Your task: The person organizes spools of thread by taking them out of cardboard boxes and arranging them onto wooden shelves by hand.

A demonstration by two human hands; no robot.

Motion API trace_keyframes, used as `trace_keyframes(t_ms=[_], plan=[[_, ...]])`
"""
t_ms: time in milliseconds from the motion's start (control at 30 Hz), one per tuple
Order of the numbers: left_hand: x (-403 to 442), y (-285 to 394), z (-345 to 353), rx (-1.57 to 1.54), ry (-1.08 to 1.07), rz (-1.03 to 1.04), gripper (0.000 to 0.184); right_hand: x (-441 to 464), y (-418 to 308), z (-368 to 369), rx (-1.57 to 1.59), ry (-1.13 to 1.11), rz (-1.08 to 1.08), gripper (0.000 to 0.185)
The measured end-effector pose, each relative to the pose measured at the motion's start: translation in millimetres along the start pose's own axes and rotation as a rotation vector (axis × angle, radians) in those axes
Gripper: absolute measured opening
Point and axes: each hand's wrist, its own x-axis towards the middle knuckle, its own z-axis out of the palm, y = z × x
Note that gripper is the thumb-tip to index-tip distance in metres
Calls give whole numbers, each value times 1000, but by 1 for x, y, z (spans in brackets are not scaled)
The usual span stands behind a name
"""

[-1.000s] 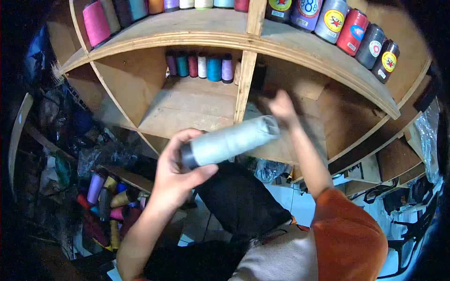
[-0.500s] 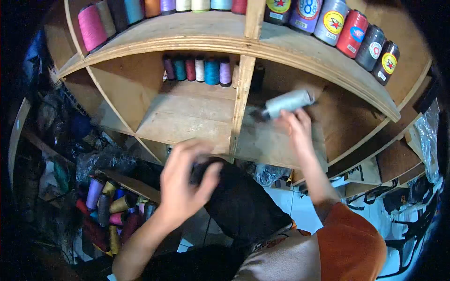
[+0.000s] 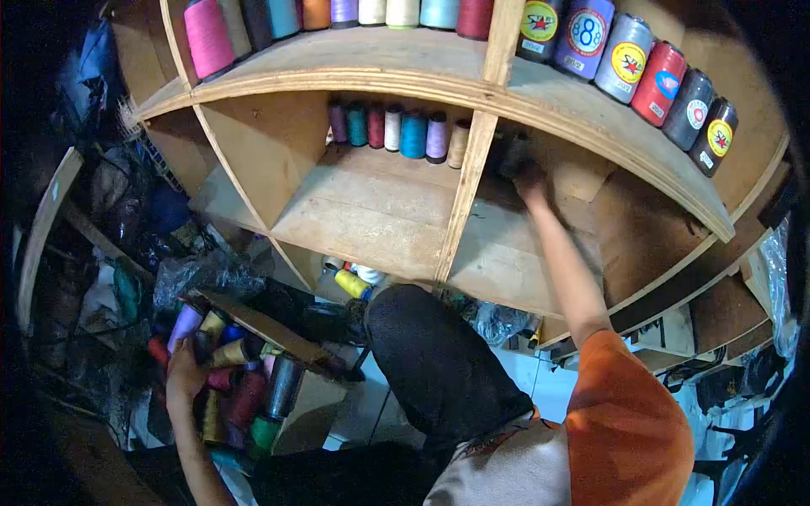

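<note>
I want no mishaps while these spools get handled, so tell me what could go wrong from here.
The right grip is deep in a dim compartment, so a spool there might get knocked over unseen. The left grip is at a jumbled pile of spools; pulling one could send others rolling. A board slants beside that pile, so a lifted spool may bump it.

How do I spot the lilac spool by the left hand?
From the big wooden shelf, look down-left to the heap of spools. At its upper edge, just past the left hand, is the lilac spool. Its pale purple sets it apart from the red spool on its left and the yellow one on its right.
</note>
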Motion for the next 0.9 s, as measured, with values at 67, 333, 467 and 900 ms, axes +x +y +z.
trace_keyframes(t_ms=[67, 333, 467, 900], plan=[[-4, 15, -8, -18, 12, -63, 56, -4, 9, 4, 23, 19, -6, 53], [-34, 128, -117, -1237, 102, 17, 48, -65, -106, -230, 942, -1079, 6, 43], [-46, 233, -139, -1429, -32, 435, 58, -136, -214, -304, 1546, -1012, -162, 56], [-17, 167, -103, -326, 300, 289, 48, -106, -70, -214, 941, -37, 381, 36]])
